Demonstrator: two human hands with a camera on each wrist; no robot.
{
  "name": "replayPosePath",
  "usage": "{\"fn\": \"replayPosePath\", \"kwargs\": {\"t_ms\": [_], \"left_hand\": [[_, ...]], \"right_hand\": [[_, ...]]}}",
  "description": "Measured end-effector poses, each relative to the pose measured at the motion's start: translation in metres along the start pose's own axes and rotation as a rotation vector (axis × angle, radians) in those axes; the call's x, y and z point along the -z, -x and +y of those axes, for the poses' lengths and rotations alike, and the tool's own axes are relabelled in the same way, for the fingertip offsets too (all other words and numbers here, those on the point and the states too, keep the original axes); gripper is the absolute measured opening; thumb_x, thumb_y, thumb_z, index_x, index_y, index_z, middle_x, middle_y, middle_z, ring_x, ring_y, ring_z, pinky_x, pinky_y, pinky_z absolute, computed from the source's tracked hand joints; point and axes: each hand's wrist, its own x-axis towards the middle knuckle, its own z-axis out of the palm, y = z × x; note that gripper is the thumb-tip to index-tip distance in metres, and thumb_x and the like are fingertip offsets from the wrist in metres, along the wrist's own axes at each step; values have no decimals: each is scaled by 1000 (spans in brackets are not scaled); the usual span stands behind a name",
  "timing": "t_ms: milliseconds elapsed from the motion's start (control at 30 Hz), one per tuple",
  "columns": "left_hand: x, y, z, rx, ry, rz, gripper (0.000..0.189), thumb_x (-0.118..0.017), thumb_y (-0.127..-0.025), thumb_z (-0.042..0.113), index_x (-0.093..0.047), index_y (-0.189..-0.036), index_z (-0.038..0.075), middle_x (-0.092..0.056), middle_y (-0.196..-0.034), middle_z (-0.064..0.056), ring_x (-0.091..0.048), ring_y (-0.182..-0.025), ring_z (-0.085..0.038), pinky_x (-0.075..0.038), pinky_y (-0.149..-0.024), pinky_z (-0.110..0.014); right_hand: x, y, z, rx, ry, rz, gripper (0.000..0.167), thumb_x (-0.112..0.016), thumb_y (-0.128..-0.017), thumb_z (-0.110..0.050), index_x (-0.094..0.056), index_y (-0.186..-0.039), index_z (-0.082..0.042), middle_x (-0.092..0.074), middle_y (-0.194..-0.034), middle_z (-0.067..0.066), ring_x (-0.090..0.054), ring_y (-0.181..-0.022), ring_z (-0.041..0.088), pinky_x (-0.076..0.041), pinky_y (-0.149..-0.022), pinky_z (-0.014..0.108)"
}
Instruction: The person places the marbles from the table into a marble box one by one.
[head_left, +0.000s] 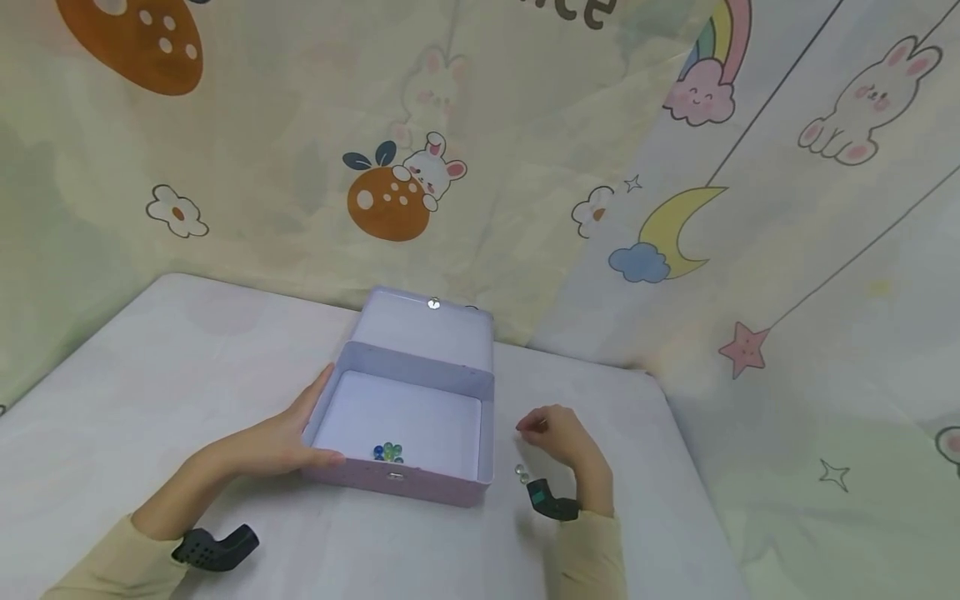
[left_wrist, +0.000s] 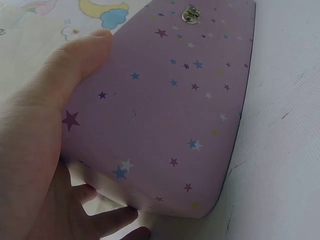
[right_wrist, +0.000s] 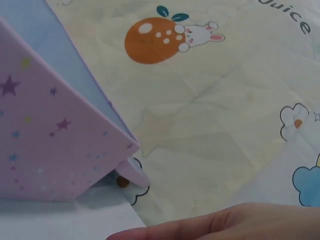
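Observation:
An open pale purple box with a star print stands on the table, its hinged lid tipped back. Blue and green glass marbles lie inside, close to the front wall. My left hand grips the box at its front left corner. In the left wrist view the thumb lies along the front edge and the fingers bend around the side. Right of the box my right hand hovers with its fingertips drawn together; I cannot tell whether they pinch anything. Two clear marbles lie below it.
The white table extends around the box, its right edge beyond my right hand. Behind it hangs a cloth backdrop with cartoon prints. A black camera mount sits on the left wrist, another on the right, near the loose marbles.

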Motion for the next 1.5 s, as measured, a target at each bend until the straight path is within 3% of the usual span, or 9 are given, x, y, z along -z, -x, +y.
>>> {"fn": "replayPosePath", "kwargs": {"t_ms": [267, 567, 867, 1200, 1500], "left_hand": [[0, -2, -1, 15, -5, -6, 125, -75, -75, 46, 20, -150, 20, 12, -158, -21, -1, -142, -50, -13, -104, -72], [0, -1, -2, 13, -7, 1, 124, -76, -75, 45, 21, -150, 21, 10, -158, -22, -3, -141, -51, -13, -103, -73], [-6, 1, -8, -24, 11, 20, 124, -76, -75, 43, 22, -149, 29, 10, -158, -22, -3, -141, -51, -14, -101, -74], [-3, -6, -9, -38, 7, 15, 123, -76, -75, 42, 20, -150, 25, 9, -157, -24, -3, -140, -53, -13, -101, -74], [-4, -3, -6, -50, 11, 26, 124, -77, -75, 41, 19, -150, 23, 8, -156, -26, -4, -139, -55, -14, -100, -75]], "right_hand": [[1, -2, -14, 64, -104, 83, 12, -68, -87, -15, -73, -97, -13, -70, -94, -4, -64, -93, 15, -54, -81, 35], [-1, -2, -33, 205, -172, 210, 12, -70, -86, -12, -74, -96, -16, -70, -95, -3, -65, -90, 14, -55, -82, 33], [-2, -5, -47, 265, -222, 154, 13, -69, -85, -8, -73, -98, -9, -69, -95, -2, -66, -90, 13, -56, -79, 25], [-7, -28, -64, 370, -156, 18, 14, -68, -86, -9, -73, -100, -7, -69, -96, -1, -65, -91, 11, -54, -81, 25], [-22, -44, -70, 366, -93, -17, 12, -68, -87, -10, -74, -97, -8, -70, -93, -3, -64, -87, 7, -52, -80, 21]]}}
